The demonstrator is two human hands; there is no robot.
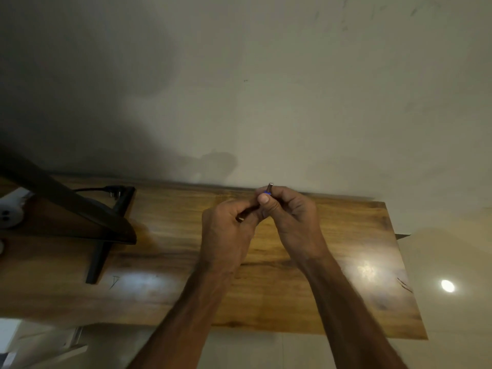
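The table [165,302] is wood with a strong brown grain. Its top is smooth and glossy, and lamp glare lies on it in pale patches. Behind the table the wall [292,89] is matt and painted, with faint scuffs and dark marks. Above the table's far edge a thin rod [269,188] shows a dull metal tip with a glossy blue band below it. At the table's left end a screen [80,209] looks dark and smooth with a mild sheen. Its foot [97,262] is matt black, and a strip [10,211] looks like white matt plastic. Right of the table the floor [452,262] is glossy and mirrors a lamp.
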